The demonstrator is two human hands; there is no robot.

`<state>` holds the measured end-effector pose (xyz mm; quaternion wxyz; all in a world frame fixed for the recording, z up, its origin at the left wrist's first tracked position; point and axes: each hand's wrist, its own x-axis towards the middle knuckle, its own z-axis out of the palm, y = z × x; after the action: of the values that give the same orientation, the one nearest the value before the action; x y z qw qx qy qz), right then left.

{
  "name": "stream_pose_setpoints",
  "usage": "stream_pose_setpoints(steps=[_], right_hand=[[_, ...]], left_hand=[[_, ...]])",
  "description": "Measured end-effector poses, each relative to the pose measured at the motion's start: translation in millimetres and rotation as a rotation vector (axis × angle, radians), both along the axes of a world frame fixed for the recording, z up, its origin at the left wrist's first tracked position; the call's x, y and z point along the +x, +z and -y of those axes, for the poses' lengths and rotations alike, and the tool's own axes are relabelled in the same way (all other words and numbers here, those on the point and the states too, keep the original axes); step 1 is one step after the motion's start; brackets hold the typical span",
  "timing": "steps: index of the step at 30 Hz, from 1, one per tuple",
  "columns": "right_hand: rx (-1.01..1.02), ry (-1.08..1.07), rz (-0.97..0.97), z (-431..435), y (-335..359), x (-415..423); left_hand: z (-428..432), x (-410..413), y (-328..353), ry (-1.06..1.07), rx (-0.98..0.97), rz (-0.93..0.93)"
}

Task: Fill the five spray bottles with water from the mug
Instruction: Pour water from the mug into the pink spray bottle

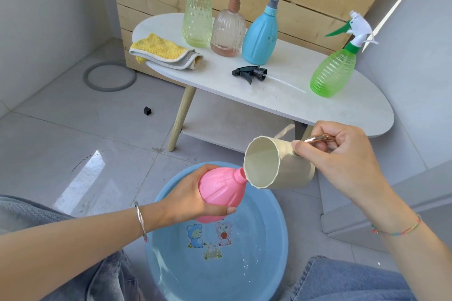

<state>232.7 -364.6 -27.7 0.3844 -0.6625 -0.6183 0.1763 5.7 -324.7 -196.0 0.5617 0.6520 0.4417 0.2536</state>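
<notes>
Pink spray bottle (221,192), capless, tilted, neck touching the cream mug (278,164).

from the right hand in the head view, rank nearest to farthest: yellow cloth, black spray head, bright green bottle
1. bright green bottle, table's right end, just beyond the right hand.
2. black spray head, mid table.
3. yellow cloth, table's left end.

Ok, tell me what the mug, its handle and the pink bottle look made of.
Mug: matte cream, probably plastic or ceramic; dull, no glare. Handle: shiny rose-gold, likely metal or plated; bright highlight. Pink bottle: opaque moulded plastic, ribbed, slight sheen.
</notes>
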Motion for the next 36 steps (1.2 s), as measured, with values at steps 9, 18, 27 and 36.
stream_pose_setpoints(steps=[9,18,27,36], right_hand=[[0.041,0.015,0.033,0.8,0.9,-1.6],[0.071,0.055,0.055,1.9,0.6,-3.2],[0.126,0.115,0.126,1.7,-1.8,-1.8],[0.202,0.187,0.199,0.8,-5.3,-1.6]], left_hand=[[0.9,-0.7,0.6,-0.002,-0.014,0.011],[0.4,-0.9,0.0,-0.006,-0.021,0.012],[0.8,-1.0,0.2,-0.006,-0.029,0.02],[0.4,-1.8,-1.5,-0.005,-0.025,0.013]])
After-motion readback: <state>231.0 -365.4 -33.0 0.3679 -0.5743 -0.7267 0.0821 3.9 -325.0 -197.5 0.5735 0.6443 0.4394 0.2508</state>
